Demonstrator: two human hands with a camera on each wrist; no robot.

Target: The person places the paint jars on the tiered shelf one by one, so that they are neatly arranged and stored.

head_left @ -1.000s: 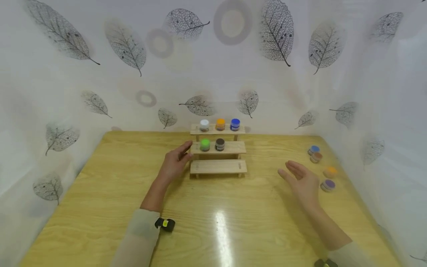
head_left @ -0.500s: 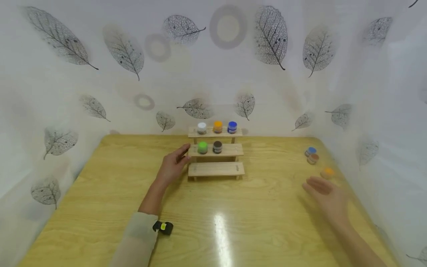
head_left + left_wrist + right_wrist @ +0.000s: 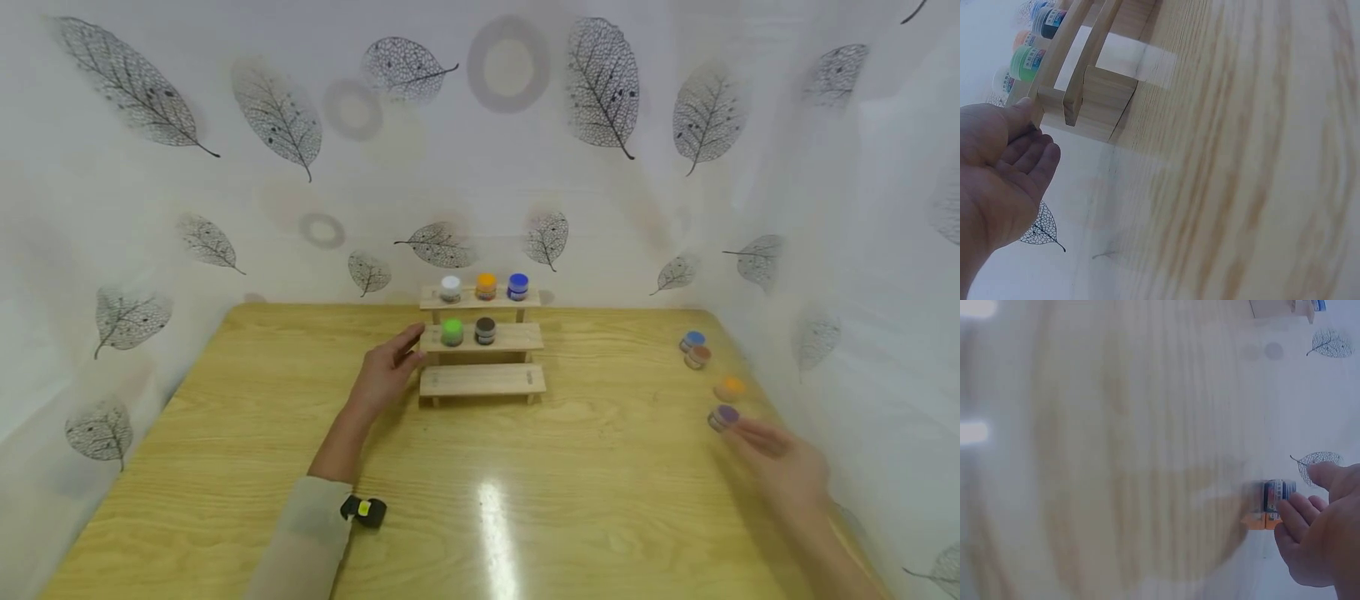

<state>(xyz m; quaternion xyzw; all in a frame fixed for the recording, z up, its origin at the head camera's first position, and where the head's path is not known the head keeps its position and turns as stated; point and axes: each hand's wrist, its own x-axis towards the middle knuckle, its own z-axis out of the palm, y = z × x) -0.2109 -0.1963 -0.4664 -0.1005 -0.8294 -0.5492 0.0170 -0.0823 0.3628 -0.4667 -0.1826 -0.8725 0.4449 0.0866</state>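
In the head view, the left hand (image 3: 382, 377) held the left end of the middle tier of a wooden stand (image 3: 480, 380), which stood on the table (image 3: 585, 467). On its top tier stood a white-lidded jar (image 3: 450, 289), an orange-lidded jar (image 3: 486, 287) and a blue-lidded jar (image 3: 518, 287), left to right; the middle tier bore a green-lidded jar (image 3: 452, 332) and a dark-lidded jar (image 3: 485, 331). Well to the right, the right hand (image 3: 787, 471), blurred, had its fingertips at the near right edge of a purple-lidded jar (image 3: 723, 417) on the table. Beyond that were a second orange-lidded jar (image 3: 728, 389), a brown-lidded jar (image 3: 697, 357) and a light-blue-lidded jar (image 3: 692, 342). A leaf-printed sheet (image 3: 487, 183) hung behind. In the left wrist view, the thumb lay along the plank's end, with the other fingers bent beneath, grasping the stand. In the right wrist view, the right hand was loose, thumb apart and fingers extended before partly hidden jars; whether the fingertips touched one could not be told.
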